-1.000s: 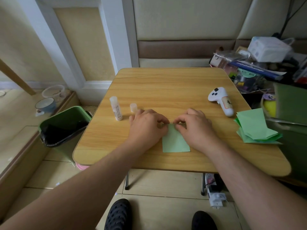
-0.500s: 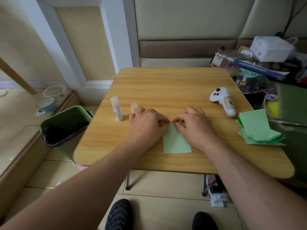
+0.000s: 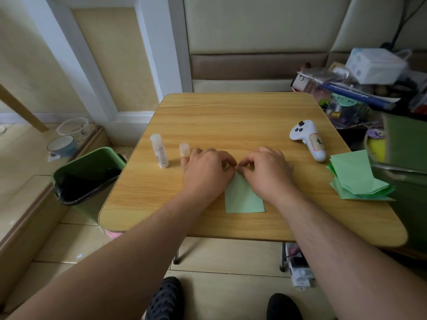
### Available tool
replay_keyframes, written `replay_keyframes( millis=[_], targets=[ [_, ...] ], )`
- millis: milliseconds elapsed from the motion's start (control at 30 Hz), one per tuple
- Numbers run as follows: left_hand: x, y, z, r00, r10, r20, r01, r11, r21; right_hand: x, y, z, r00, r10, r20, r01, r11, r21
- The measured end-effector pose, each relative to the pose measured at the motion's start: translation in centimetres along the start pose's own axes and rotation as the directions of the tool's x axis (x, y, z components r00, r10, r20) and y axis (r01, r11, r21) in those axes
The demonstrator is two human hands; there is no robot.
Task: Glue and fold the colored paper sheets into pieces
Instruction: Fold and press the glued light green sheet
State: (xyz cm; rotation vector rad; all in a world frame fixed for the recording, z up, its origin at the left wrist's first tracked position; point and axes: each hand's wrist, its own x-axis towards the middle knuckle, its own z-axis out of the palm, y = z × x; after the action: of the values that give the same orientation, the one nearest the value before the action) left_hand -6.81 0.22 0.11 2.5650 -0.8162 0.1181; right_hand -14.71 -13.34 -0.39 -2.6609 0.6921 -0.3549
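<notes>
Fingers (image 3: 227, 159) of both hands curled, pinching the far edge of the green paper (image 3: 242, 197), long axis pointing away.

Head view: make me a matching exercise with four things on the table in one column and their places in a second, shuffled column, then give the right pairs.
Things
1. glue stick
2. glue cap
3. white controller
4. stack of green sheets

Places
A. at the table's right edge, fanned out
B. standing upright, farthest left on the table
C. lying on its side, beyond the right hand
D. just beyond the left hand, right of the glue stick

Pairs: 1-B, 2-D, 3-C, 4-A
</notes>
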Motion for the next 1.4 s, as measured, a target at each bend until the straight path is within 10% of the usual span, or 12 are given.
replay_keyframes(
  millis=[567, 1233, 1400],
  targets=[
    [-0.8, -1.9, -0.9, 0.995, 0.097, 0.002, -0.097, 0.995, -0.004, -0.3, 3.0, -1.7, 0.995, -0.101, -0.013, 0.101, 0.995, -0.001],
    [-4.0, -2.2, -2.5, 0.855, 0.438, 0.278, -0.405, 0.898, -0.171, -3.8, 3.0, -6.6, 0.861, -0.203, 0.465, 0.179, 0.979, 0.096],
    [-3.7, -2.0, -2.6, 0.935, 0.320, 0.149, -0.260, 0.910, -0.323, -3.6, 3.5, -6.5, 0.941, -0.182, 0.285, 0.119, 0.967, 0.225]
  ],
)
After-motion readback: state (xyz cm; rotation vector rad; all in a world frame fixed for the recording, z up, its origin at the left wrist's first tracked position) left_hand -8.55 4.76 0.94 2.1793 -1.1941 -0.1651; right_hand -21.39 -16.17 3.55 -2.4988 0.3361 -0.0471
